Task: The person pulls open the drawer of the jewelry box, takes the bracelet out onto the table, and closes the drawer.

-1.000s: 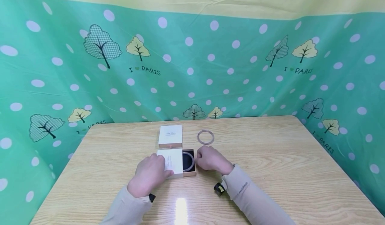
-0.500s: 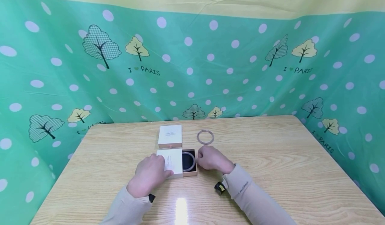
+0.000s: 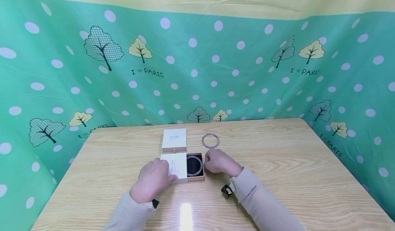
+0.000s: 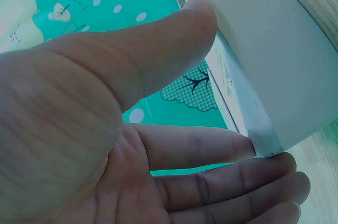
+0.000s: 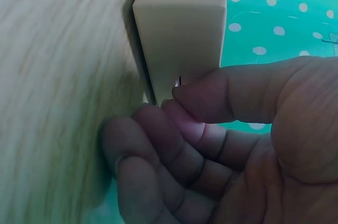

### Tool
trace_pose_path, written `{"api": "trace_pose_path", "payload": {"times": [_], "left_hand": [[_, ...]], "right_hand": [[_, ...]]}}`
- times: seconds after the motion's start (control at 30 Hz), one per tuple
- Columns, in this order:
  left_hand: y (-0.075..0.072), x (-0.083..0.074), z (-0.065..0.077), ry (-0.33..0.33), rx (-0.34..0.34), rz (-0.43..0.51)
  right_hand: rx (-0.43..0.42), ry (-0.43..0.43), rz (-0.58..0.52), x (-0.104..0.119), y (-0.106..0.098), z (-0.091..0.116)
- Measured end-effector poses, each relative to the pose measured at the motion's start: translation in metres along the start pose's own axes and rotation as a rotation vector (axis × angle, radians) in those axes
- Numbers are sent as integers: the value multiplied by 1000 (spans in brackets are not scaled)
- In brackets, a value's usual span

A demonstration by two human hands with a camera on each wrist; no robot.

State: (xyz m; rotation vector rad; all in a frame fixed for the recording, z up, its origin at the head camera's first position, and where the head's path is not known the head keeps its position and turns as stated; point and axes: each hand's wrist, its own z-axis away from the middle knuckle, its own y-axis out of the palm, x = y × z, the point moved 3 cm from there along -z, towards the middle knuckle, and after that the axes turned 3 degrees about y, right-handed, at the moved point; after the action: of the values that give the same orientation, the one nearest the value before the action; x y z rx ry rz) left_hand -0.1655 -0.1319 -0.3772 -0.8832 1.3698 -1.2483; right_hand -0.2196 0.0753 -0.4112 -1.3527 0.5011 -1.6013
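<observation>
In the head view my left hand point(image 3: 154, 176) grips the white sleeve point(image 3: 180, 167) of a small gift box, thumb on the near side. The left wrist view shows the thumb and index finger against its edges. A tan drawer point(image 3: 196, 178) with a black lining sticks out of the sleeve's right side. Inside lies a pale purple-grey bangle point(image 3: 202, 165), its left part hidden under the sleeve. My right hand point(image 3: 220, 161) pinches a small pull tab at the drawer's end between thumb and index finger; the right wrist view shows only a sliver of the tab point(image 5: 177, 82).
A second white gift box point(image 3: 174, 138) lies closed just behind the first. Right of it another bangle point(image 3: 203, 140) rests flat on the wooden table point(image 3: 277, 162), just beyond my right hand. A green dotted curtain point(image 3: 197, 62) hangs behind the table.
The drawer has slid a little further right out of the sleeve, baring more of the bangle. My right hand has moved right with it; my left hand has stayed in place.
</observation>
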Motion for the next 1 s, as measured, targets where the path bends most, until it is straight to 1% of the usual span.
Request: {"api": "trace_pose_path", "payload": {"times": [0.77, 1.0], "left_hand": [[0, 0, 0, 1, 8, 7], [0, 0, 0, -5, 14, 2]], "right_hand": [[14, 14, 41, -6, -7, 0], [34, 27, 23, -8, -7, 1]]}}
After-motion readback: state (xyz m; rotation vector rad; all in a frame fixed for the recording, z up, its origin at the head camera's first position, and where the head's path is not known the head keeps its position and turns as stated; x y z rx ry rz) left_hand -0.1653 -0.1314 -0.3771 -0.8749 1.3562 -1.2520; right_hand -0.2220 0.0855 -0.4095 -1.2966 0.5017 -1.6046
